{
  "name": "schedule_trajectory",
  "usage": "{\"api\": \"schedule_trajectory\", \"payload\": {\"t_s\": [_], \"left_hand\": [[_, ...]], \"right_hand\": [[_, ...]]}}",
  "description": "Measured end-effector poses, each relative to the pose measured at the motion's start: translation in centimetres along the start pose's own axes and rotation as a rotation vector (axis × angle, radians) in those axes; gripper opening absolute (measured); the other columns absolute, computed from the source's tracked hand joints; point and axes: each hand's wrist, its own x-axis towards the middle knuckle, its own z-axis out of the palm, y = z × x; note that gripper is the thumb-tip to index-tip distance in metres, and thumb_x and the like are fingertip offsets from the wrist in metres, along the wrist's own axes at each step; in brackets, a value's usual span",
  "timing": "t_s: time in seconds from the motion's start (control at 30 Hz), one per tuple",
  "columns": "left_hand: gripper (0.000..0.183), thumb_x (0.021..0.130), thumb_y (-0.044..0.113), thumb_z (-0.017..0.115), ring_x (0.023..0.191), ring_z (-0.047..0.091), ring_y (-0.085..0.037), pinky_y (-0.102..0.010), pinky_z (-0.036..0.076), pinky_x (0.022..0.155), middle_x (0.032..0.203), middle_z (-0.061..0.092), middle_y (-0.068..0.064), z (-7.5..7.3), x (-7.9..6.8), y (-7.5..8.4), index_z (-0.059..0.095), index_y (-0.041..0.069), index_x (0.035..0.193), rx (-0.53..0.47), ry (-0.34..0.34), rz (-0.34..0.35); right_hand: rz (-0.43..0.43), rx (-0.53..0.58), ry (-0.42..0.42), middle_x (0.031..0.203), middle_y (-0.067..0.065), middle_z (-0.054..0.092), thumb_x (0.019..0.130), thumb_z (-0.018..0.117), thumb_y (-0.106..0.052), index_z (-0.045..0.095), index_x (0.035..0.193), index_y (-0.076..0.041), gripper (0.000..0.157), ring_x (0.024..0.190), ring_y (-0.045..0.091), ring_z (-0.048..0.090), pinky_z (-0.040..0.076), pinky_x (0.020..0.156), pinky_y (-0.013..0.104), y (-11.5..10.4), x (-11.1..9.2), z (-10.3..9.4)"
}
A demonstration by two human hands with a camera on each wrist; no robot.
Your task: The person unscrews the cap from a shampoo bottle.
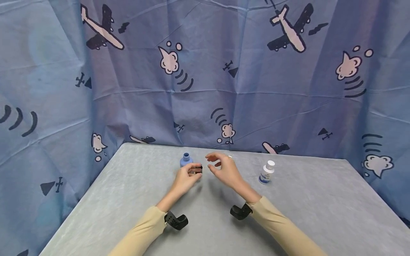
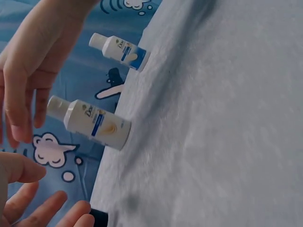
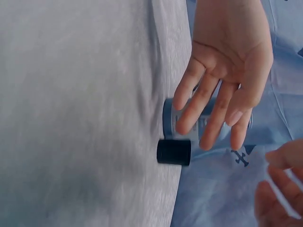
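Observation:
My left hand [image 1: 187, 176] is beside a small black cap [image 3: 173, 152], its fingers loosely extended. In the right wrist view the left hand [image 3: 229, 71] shows an open palm, with nothing gripped. Behind those fingers stands a blue bottle [image 1: 185, 161], its neck uncapped. To the right, my right hand [image 1: 225, 171] hovers above the table with relaxed, slightly bent fingers, holding nothing. A white bottle with a label [image 2: 97, 124] is mostly hidden behind that hand in the head view.
A second white bottle [image 1: 266, 172] with a white cap and blue label stands upright farther right. All stand on a pale cloth-covered table [image 1: 307, 209]. A blue curtain [image 1: 205, 81] with airplane prints hangs behind the table and along its sides.

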Motion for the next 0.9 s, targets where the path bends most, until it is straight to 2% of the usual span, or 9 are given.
{"api": "schedule_trajectory", "payload": {"t_s": [0.17, 0.47, 0.9], "left_hand": [[0.033, 0.087, 0.007, 0.063, 0.092, 0.069, -0.029, -0.03, 0.056, 0.076, 0.111, 0.068, -0.024, 0.9, 0.4, 0.7, 0.063, 0.0, 0.12, 0.012, -0.032, -0.005], [0.037, 0.085, 0.007, 0.065, 0.096, 0.07, -0.031, -0.034, 0.057, 0.078, 0.116, 0.067, -0.021, 3.0, 1.3, 1.3, 0.063, 0.004, 0.122, 0.019, -0.048, -0.017], [0.047, 0.077, 0.008, 0.074, 0.098, 0.068, -0.03, -0.03, 0.057, 0.074, 0.12, 0.065, -0.021, 5.6, 2.6, 1.6, 0.063, 0.005, 0.122, -0.007, 0.013, -0.051]], "right_hand": [[-0.065, 0.0, 0.042, 0.105, 0.008, 0.069, 0.084, 0.069, -0.002, 0.065, 0.111, -0.008, 0.028, 0.098, 0.022, 0.064, 0.057, 0.077, 0.032, 0.6, -0.3, -1.2], [0.008, 0.017, 0.11, 0.103, 0.011, 0.069, 0.083, 0.071, -0.002, 0.065, 0.11, -0.006, 0.028, 0.098, 0.026, 0.063, 0.056, 0.079, 0.04, 1.4, -0.9, -3.5], [0.048, -0.004, 0.232, 0.099, 0.013, 0.069, 0.079, 0.074, -0.001, 0.065, 0.107, -0.003, 0.028, 0.093, 0.027, 0.064, 0.056, 0.075, 0.047, 3.4, -1.9, -5.4]]}}
